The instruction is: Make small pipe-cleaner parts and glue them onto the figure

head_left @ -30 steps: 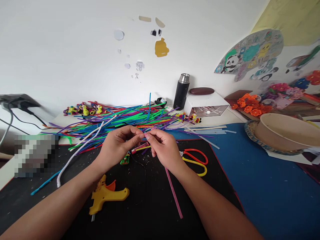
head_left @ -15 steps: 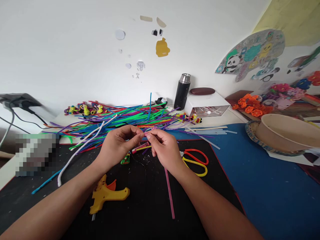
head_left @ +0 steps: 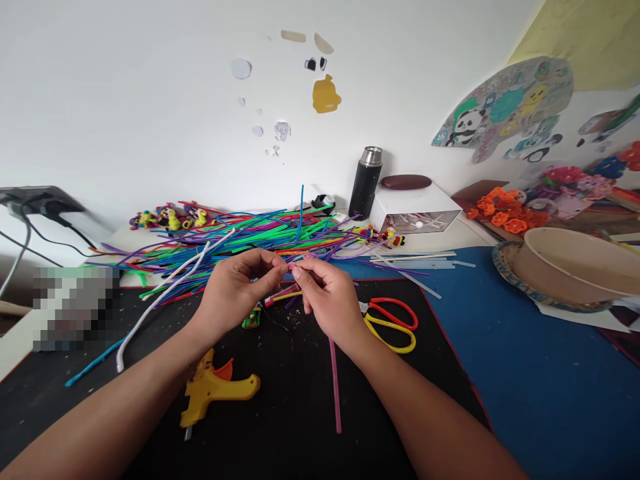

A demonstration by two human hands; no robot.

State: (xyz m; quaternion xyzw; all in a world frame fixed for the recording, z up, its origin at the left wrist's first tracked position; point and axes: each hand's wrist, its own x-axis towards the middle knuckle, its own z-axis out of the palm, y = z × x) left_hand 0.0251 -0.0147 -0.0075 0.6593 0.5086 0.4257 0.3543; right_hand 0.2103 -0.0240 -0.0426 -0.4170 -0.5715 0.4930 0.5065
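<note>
Over the black mat, my left hand (head_left: 240, 287) and my right hand (head_left: 330, 290) meet fingertip to fingertip. Both pinch a small piece of pink pipe cleaner (head_left: 291, 266), mostly hidden by the fingers. A long pink strip (head_left: 335, 390) hangs down below my right hand; its upper end is hidden behind that hand. Scissors with red and yellow handles (head_left: 395, 323) lie just right of my right wrist. The yellow glue gun (head_left: 215, 393) rests near my left forearm. Beneath my left fingers sits a small green object (head_left: 251, 317).
Many coloured pipe cleaners (head_left: 260, 233) are heaped along the back. Behind them stand a black thermos (head_left: 365, 183) and a white box (head_left: 417, 210). A large beige bowl (head_left: 580, 260) is at the right, with orange flowers (head_left: 505, 210) beyond. Cables hang at the left.
The lower end of the long pink strip has swung slightly to the left. Both hands keep nearly the same pinched pose.
</note>
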